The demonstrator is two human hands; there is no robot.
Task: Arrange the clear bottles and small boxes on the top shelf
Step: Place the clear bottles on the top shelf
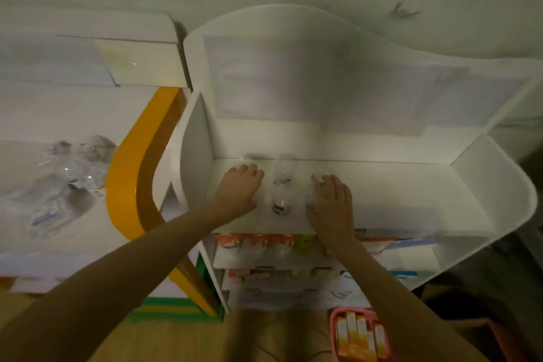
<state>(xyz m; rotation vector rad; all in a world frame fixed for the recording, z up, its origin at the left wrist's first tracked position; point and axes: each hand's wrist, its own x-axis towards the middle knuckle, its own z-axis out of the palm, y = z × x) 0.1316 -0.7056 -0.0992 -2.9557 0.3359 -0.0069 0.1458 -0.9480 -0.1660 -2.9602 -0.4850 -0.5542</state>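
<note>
Top shelf [396, 191], left part: I count two clear bottles standing free between the hands, one behind the other. Rear clear bottle [283, 169] upright near the back wall; front clear bottle [280, 203] just ahead of it, with a dark band near its base. Both are blurred, so I can read no labels.

Left hand [239, 186]: palm down, fingers curled over something clear and pale at the shelf's back left corner. I take it for a third bottle [241, 160], but only a sliver shows past the fingertips. Grip looks closed around it.

Right hand [330, 200]: palm down, fingers wrapped over a fourth clear bottle [313, 186], which shows along the hand's left edge. Hand sits right of the free-standing pair, near the shelf's front edge.

The rest of the shelf, to the right, is bare white board.

Lower shelves: a row of small boxes [255, 242], red and green fronts. On the floor below, a pink basket [333, 329] holding orange-and-white boxes [357, 335]. On the neighbouring unit to the left, a heap of clear plastic packaging [67, 176].
</note>
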